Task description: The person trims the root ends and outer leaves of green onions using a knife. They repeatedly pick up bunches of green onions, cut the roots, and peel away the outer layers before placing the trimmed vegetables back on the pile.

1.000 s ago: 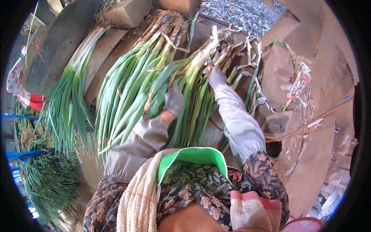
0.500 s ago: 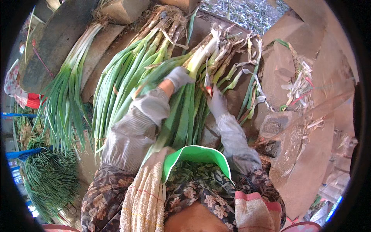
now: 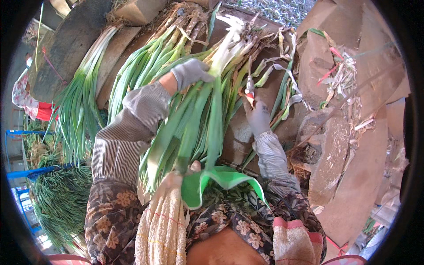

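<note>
My gloved left hand is closed around the green part of a large green onion. Its white shaft points away from me and its leaves hang toward my chest. To the right, my gloved right hand grips a small tool with a slim metal-looking tip and a red part; its exact kind is unclear. The tip stands just right of the onion stalks, apart from the white shaft. Under and beside the held onion lie more untrimmed green onions with brownish outer skins.
Left of my hands lie another onion pile with dirty roots and a cleaner white-stemmed bunch. Loose peeled skins litter the boards at right. A stack of green onions stands by blue bars at lower left.
My left hand has moved up and left, lifting the onion so its white shaft shows above the pile. The tool in my right hand has shifted slightly right, away from the stalks.
</note>
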Available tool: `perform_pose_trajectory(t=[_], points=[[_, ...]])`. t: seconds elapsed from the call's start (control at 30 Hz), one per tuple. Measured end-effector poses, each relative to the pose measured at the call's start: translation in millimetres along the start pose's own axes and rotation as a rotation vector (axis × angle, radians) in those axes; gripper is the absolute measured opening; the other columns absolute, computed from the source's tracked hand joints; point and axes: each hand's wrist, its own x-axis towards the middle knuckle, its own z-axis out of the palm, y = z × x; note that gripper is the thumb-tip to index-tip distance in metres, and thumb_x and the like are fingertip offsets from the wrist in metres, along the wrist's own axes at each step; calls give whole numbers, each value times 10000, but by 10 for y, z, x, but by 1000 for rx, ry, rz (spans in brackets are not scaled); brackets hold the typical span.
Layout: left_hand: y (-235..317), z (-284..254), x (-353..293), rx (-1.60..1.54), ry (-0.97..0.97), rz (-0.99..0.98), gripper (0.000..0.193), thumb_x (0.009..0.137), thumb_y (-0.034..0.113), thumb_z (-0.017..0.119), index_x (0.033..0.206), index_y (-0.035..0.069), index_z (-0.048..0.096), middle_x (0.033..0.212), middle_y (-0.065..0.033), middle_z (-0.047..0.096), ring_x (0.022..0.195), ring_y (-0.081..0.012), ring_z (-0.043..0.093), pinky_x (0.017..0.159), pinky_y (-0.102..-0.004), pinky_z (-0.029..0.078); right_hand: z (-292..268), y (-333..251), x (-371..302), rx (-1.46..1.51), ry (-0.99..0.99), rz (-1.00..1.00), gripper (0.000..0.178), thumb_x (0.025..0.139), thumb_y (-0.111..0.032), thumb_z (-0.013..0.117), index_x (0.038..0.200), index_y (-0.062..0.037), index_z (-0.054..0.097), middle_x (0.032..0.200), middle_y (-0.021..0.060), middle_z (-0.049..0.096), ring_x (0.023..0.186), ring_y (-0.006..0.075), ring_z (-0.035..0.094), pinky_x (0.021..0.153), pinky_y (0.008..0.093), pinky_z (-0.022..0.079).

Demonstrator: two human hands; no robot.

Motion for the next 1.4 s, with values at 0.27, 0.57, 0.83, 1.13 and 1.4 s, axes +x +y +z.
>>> perform_pose_trajectory(t=[0.27,0.57,0.83,1.13,1.4], points=[[330,1287,48,310,-110,-5,454,811,461,613,996,49,657,915,-198,671,850,-363,648,793,-431,506,-167,440,190,231,160,-123,315,930,-219,588,1189,-45,549,1019,176,666,933,331,651,769,388,506],[-834,564,555,957,334,-257,233,837,190,602,1016,85,708,1011,-146,697,936,-289,680,773,-413,547,285,13,2,-80,-161,-102,455,912,-387,570,1188,-30,517,970,228,643,865,383,645,719,462,509],[-89,500,364,627,201,-133,321,781,189,579,1044,25,663,979,-204,681,921,-363,659,822,-417,524,183,-44,-126,-95,-93,-41,382,906,-319,590,1188,-72,514,1017,198,639,900,385,633,750,466,499],[-511,1604,-466,1,764,130,303,784,21,537,1080,14,602,1114,-204,588,1065,-388,533,932,-431,427,104,-92,-540,-48,-157,5,478,920,-343,574,1264,-22,489,972,224,641,861,386,634,733,453,503],[-84,1657,-580,308,618,-10,357,702,48,576,1048,125,612,1252,-178,497,1202,-402,432,988,-510,329,107,-198,-938,-249,-269,-53,557,914,-402,550,1276,10,449,820,261,641,740,407,649,637,485,507]])
